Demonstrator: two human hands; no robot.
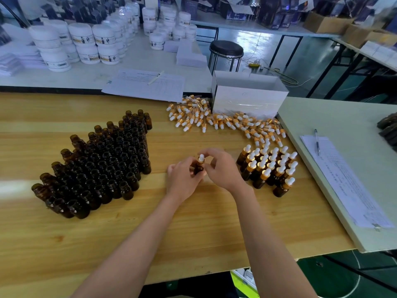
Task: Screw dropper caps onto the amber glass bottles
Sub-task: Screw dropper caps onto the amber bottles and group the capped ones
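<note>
Fingers (pixel 190 162) of the left hand (pixel 182 179) are curled round an amber bottle (pixel 198 168), held upright over the middle of the bench (pixel 150 233). Its dropper cap (pixel 201 159) is pinched by the right hand (pixel 222 168). Uncapped bottles (pixel 103 168) are massed left; capped bottles (pixel 268 168) are grouped right; loose caps (pixel 214 120) are heaped beside a white box (pixel 247 97).

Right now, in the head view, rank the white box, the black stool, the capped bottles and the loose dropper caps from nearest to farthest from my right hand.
From the right hand:
1. Capped bottles, just to its right.
2. Loose dropper caps, scattered farther back.
3. White box, behind those caps.
4. Black stool, farthest back, past the box.
</note>
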